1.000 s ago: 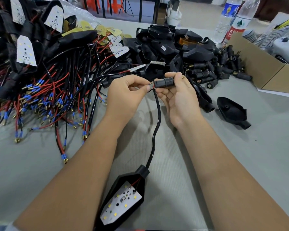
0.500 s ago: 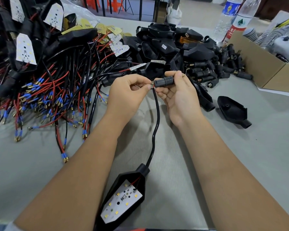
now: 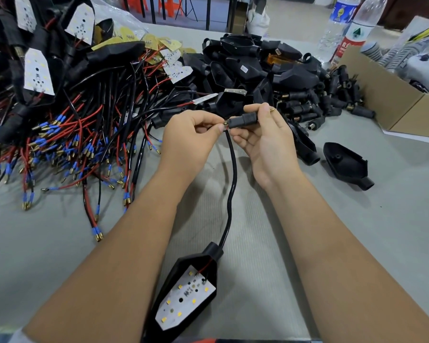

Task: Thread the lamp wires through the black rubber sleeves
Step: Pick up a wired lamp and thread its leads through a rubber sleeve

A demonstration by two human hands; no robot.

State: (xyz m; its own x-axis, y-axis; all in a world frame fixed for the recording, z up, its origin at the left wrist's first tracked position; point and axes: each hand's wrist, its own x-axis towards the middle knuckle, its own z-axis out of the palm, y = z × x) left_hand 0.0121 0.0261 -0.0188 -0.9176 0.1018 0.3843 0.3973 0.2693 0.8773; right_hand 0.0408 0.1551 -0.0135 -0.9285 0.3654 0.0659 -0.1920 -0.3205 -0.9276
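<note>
My right hand [image 3: 263, 142] grips a short black rubber sleeve [image 3: 243, 120] between thumb and fingers, held level above the table. A brass wire tip sticks out of its right end near my index finger. My left hand [image 3: 191, 139] pinches the lamp's wire ends at the sleeve's left mouth. From there the black cable [image 3: 232, 184] hangs down to a black lamp housing [image 3: 188, 290] with a white LED board, lying near the front edge between my forearms.
A heap of wired lamps with red and black leads [image 3: 67, 134] fills the left. Empty black housings [image 3: 245, 68] and loose sleeves [image 3: 332, 100] are piled behind my hands. One housing [image 3: 344, 164] lies alone at right. A cardboard box [image 3: 391, 100] and water bottles [image 3: 349, 33] stand at far right.
The hands have stayed in nearly the same place. A brass wire tip now shows at the sleeve's right end; the wire seems to have slid a little further through.
</note>
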